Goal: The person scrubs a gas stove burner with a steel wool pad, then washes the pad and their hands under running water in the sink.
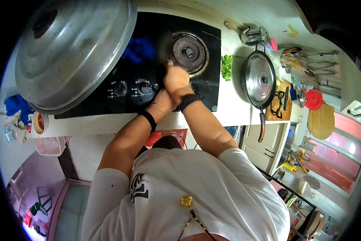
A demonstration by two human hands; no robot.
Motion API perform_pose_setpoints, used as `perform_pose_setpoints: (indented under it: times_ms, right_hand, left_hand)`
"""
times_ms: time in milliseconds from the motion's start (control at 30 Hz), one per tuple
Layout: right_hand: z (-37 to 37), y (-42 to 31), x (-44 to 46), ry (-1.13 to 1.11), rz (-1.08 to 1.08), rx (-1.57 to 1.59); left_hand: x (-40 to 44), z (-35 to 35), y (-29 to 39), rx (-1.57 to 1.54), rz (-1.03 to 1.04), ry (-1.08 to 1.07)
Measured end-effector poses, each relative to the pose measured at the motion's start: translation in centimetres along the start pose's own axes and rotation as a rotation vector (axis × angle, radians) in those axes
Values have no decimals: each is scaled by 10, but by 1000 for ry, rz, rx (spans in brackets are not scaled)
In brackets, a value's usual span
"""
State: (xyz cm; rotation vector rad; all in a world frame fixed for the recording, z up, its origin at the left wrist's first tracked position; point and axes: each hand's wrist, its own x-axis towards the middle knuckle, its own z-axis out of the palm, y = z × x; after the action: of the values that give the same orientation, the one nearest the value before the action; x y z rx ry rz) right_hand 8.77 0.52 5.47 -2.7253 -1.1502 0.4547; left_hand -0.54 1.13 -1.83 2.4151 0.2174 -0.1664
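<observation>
White counter ran along the wall of a kitchen, and a black cooktop with a shiny surface was lying on it. Both hands of the person were reaching forward over the front part of this cooktop, very close together, with the two wrists almost crossing. The right hand was in front, just beside the near rim of the round burner, which was ahead of it and a little to its right. Its fingers looked curled inward, but whether they had hold of something I could not tell, because their ends were turned away. The left hand was nearer to the body, against the right one and partly hidden by it; how far it was open, or what it held, I could not tell. Close to the left hand, on its left side, was a control knob, and a second knob was farther left. Above the left part of the cooktop there was a big domed metal lid. To the right of the cooktop, some green leaves were lying on the counter, and beyond them stood a covered pan, its handle pointing toward the person. Behind this pan was a metal kettle.
</observation>
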Motion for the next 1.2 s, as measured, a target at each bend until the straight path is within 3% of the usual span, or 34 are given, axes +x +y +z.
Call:
perform_pose_setpoints:
  times_ms: [333,400,467,500,600,667,733,867,1000,1200]
  right_hand:
    - [7,1,4,-19,66,-19]
    - [5,-5,21,59,25,0]
    - [7,-5,25,87,26,11]
    - [7,-1,14,63,0,-12]
    - [6,28,-16,3,-18,-44]
    - [-11,48,-30,-70,-50,-33]
    - [-28,68,-41,-78,-86,-70]
    - [-22,145,-46,116,-153,-70]
    - [-51,173,-18,31,-78,-179]
    - [-68,223,77,-14,-270,-41]
  left_hand:
    - [-3,0,-4,26,57,-65]
    - [-1,10,-5,-21,39,-23]
    - [-5,5,1,67,100,227]
    - [-10,-12,10,102,21,77]
    - [-3,2,-5,-180,108,147]
    - [-8,-9,0,79,381,456]
    - [-4,-9,2,140,433,566]
    - [-7,-11,2,124,406,492]
    - [-9,-18,5,108,421,493]
    - [-9,-15,6,120,364,506]
